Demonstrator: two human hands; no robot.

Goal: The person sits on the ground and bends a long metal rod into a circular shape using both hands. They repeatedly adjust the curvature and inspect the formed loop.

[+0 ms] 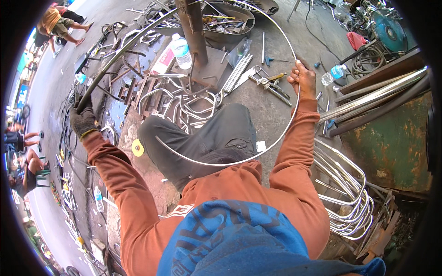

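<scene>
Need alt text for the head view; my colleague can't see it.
The gloved left hand grips a dark tube, and the bare right hand holds a thin silver rod curved into a wide loop. Bent metal tubes lie nearby.

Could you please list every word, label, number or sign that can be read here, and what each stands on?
Blue head cloth: large dark letters, bent by folds; I'm leaving the wording uncopied.
Orange top: white print near the blue cloth, too small to read.
Red-and-white card: pale lettering, too small to read surely.
Bottle beside the card: blue label, print too small.
Bent metal rod: no lettering visible.
</scene>
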